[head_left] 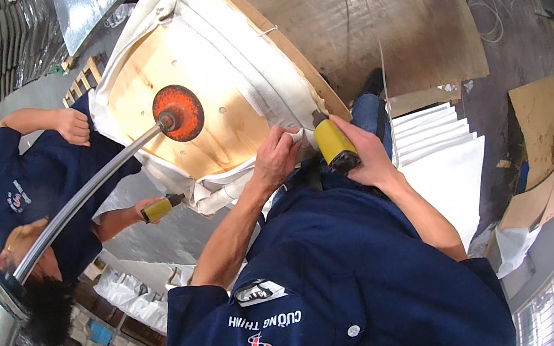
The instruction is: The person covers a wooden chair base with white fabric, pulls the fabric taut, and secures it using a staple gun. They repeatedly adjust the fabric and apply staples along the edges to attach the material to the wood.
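My left hand [276, 157] is closed in a pinch on the white fabric [293, 139] at the near edge of an upholstered panel. My right hand [369, 156] grips a yellow pneumatic staple gun [333, 141] just to the right of that edge. Its dark nose points up at the panel's near right corner; whether it touches the fabric I cannot tell. Bare plywood [224, 119] shows in the panel's middle, ringed by folded white fabric and padding. An orange-red round pad [189, 118] on a curved metal tube [95, 183] rests on the plywood.
On the left a co-worker in a dark blue shirt [35, 169] holds another yellow staple gun [161, 207] by the panel. White sheets [443, 182] are stacked at my right. Cardboard [541, 129] leans at far right. A thin hose [385, 81] hangs nearby.
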The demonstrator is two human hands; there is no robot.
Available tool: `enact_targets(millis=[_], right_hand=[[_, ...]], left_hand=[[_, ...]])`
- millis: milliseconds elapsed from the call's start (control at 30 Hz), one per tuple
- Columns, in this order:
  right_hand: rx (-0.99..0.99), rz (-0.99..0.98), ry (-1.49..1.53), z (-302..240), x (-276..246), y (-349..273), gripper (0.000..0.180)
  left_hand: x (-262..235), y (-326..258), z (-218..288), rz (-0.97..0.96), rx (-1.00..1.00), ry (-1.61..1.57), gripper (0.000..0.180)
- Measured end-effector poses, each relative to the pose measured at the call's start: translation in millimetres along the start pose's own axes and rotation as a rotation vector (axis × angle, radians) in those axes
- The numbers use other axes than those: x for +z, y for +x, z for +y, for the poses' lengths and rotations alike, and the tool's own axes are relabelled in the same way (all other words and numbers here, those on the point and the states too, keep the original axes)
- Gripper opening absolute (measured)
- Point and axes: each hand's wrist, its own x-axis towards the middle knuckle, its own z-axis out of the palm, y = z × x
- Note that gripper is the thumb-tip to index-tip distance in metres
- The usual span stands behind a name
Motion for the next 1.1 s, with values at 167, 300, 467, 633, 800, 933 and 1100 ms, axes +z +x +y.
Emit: enact_targets(millis=[167,300,467,633,800,933,1100], right_hand=[[-0.04,0.119,0.016,3.0,-5.9,15.3,0.089],[-0.083,0.189,-0.008,3.4,-23.0,37.5,0.09],[-0.093,0.242,0.123,-16.9,-52.1,41.3,0.079],[-0.083,0.204,0.131,-24.7,-42.2,39.9,0.078],[-0.092,0.174,0.13,-27.5,-18.9,58.3,0.081],[-0.012,0.134,0.128,-40.2,-17.4,75.2,0.084],[0.009,0.169,0.06,-60.0,-15.9,96.1,0.075]], left_hand=[[-2.4,25.9,19.5,-0.075,-0.192,0.032,0.014],[-5.5,67.6,8.7,0.034,-0.156,0.06,0.015],[-5.0,99.9,0.2,0.233,-0.141,0.069,0.016],[-10.1,122.0,6.6,0.406,-0.168,0.049,0.019],[-22.8,131.3,-5.7,0.427,-0.261,0.08,0.026],[-21.9,139.9,-24.1,0.482,-0.273,-0.048,0.021],[-23.8,144.2,-36.0,0.465,-0.337,-0.264,0.018]])
